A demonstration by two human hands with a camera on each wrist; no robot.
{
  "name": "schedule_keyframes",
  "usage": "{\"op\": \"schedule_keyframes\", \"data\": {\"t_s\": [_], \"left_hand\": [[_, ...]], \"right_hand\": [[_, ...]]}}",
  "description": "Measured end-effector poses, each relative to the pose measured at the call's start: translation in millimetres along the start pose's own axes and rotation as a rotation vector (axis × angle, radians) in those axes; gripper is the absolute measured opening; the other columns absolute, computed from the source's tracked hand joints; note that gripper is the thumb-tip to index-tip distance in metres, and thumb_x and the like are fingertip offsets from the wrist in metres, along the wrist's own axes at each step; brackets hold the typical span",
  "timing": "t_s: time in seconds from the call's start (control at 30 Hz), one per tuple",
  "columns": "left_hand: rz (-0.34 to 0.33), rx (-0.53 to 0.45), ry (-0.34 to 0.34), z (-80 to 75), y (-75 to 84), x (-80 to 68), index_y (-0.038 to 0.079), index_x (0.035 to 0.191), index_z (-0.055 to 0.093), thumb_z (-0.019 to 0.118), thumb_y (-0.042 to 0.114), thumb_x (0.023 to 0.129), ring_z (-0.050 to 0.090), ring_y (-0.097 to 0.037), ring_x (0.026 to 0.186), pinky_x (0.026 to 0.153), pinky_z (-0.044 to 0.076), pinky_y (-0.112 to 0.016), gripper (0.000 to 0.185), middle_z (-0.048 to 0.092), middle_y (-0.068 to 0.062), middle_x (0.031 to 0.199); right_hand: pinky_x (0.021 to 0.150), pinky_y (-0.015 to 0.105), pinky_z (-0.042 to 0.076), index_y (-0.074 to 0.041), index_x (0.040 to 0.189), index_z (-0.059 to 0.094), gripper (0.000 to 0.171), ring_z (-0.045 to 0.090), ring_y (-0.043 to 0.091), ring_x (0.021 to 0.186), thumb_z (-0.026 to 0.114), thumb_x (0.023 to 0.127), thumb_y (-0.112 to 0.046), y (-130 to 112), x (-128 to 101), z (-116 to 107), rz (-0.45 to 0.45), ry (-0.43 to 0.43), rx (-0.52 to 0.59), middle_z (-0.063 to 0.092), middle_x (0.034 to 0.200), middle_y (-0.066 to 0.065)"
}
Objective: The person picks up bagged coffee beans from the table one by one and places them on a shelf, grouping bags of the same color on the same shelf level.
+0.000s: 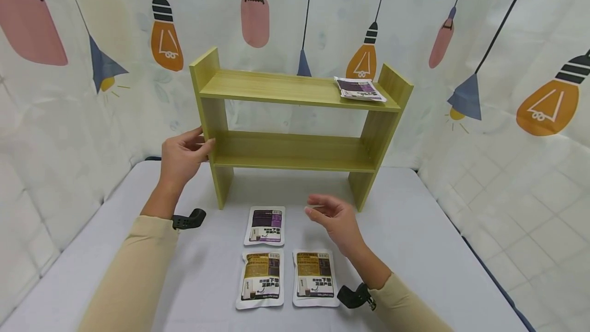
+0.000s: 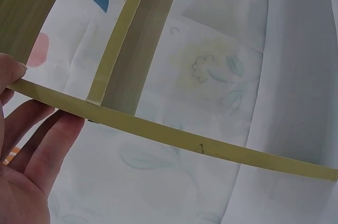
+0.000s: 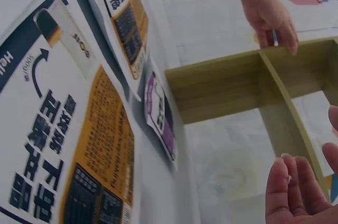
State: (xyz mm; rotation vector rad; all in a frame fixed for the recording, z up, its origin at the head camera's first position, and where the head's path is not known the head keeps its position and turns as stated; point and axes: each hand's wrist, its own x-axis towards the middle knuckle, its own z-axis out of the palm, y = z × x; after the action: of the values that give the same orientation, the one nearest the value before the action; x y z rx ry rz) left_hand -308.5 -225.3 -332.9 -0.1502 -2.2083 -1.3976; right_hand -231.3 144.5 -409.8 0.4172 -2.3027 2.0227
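A yellow-green wooden shelf [image 1: 295, 150] with two boards stands on the table. My left hand [image 1: 183, 155] grips the edge of its left side panel, thumb on one face and fingers on the other, as the left wrist view also shows on the panel edge [image 2: 153, 131]. My right hand [image 1: 336, 222] hovers in front of the shelf's right leg with loosely bent fingers and nothing in them. Closest to it lie a purple-labelled pouch [image 1: 265, 226] and a brown-labelled pouch [image 1: 315, 277]. A second brown-labelled pouch [image 1: 261, 278] lies left of that one.
Purple-labelled pouches [image 1: 359, 89] lie stacked at the right end of the shelf's top board. The table [image 1: 424, 275] has a white cover. Behind and beside it hangs a cloth backdrop [image 1: 322, 9] printed with lamps and bulbs.
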Motion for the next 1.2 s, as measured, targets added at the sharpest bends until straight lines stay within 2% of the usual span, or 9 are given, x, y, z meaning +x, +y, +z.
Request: {"op": "schedule_keyframes", "data": {"t_s": [0.3,0.47,0.77,0.9,1.1,1.2], "left_hand": [[0.002,-0.019,-0.003,-0.3,0.7,0.6,0.022,0.144,0.06,0.072,0.033,0.096,0.067,0.008,0.079,0.066,0.059,-0.014,0.051,0.071,-0.025,0.122],[0.0,-0.015,-0.005,0.5,0.3,1.3,0.023,0.144,0.06,0.072,0.035,0.095,0.067,0.009,0.078,0.066,0.059,-0.015,0.051,0.072,-0.022,0.121],[-0.01,0.001,-0.002,1.2,-0.6,0.4,0.023,0.145,0.059,0.072,0.038,0.095,0.066,0.01,0.079,0.066,0.059,-0.014,0.053,0.073,-0.019,0.122],[0.002,-0.001,0.004,1.9,-0.9,0.9,0.023,0.144,0.06,0.072,0.038,0.095,0.066,0.011,0.079,0.066,0.059,-0.014,0.053,0.073,-0.019,0.123],[0.011,-0.004,0.013,1.6,-1.1,1.2,0.022,0.143,0.061,0.072,0.038,0.095,0.066,0.011,0.078,0.065,0.059,-0.014,0.052,0.073,-0.021,0.121],[0.011,-0.009,0.015,1.5,-1.5,1.3,0.022,0.143,0.061,0.073,0.037,0.095,0.066,0.011,0.077,0.065,0.059,-0.014,0.052,0.073,-0.022,0.12]], "right_hand": [[0.087,0.024,0.061,-0.015,0.121,0.075,0.034,0.072,0.022,0.107,0.081,0.089,-0.023,10.6,0.9,11.5,0.036,-0.031,-0.018,0.072,0.126,0.009],[0.088,0.024,0.061,-0.013,0.124,0.073,0.037,0.071,0.027,0.11,0.081,0.089,-0.021,14.4,2.3,17.2,0.047,-0.06,-0.018,0.072,0.124,0.01],[0.086,0.024,0.06,-0.014,0.124,0.073,0.038,0.071,0.02,0.103,0.081,0.089,-0.026,16.2,1.0,29.0,0.091,-0.095,-0.034,0.069,0.128,0.018],[0.088,0.029,0.058,-0.017,0.126,0.073,0.041,0.07,0.021,0.104,0.082,0.088,-0.031,15.5,1.9,33.2,0.128,-0.118,-0.077,0.068,0.13,0.018],[0.096,0.043,0.057,-0.014,0.133,0.069,0.053,0.07,0.028,0.11,0.084,0.086,-0.033,10.0,2.0,39.5,0.182,-0.193,-0.118,0.066,0.134,0.019],[0.097,0.046,0.057,-0.015,0.134,0.069,0.054,0.069,0.029,0.112,0.084,0.086,-0.034,10.1,3.2,42.2,0.194,-0.203,-0.139,0.065,0.135,0.018]]}}
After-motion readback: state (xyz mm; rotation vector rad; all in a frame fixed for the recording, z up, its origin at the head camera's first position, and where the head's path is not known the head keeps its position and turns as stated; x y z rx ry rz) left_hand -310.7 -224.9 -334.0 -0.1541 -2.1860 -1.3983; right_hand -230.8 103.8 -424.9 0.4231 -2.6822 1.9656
